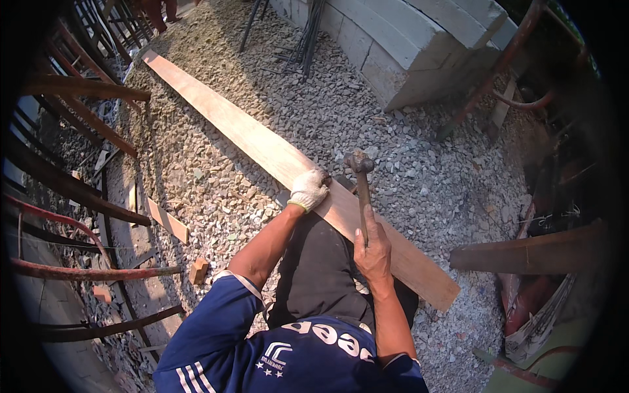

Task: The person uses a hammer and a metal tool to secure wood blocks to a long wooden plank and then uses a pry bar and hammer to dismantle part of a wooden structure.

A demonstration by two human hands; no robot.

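A long, flat wooden board lies on a slant, crossing over the dark trousers of the person. The left hand, in a white glove, is on the board with its fingers curled. I cannot tell if it grips the board or something small. The bare right hand is wrapped around the handle of a hammer, with the hammer's head up above the fist. All around are little grey stones. A short wood strip and a small wood block lie to the left. Big pale blocks are stacked at the far side.
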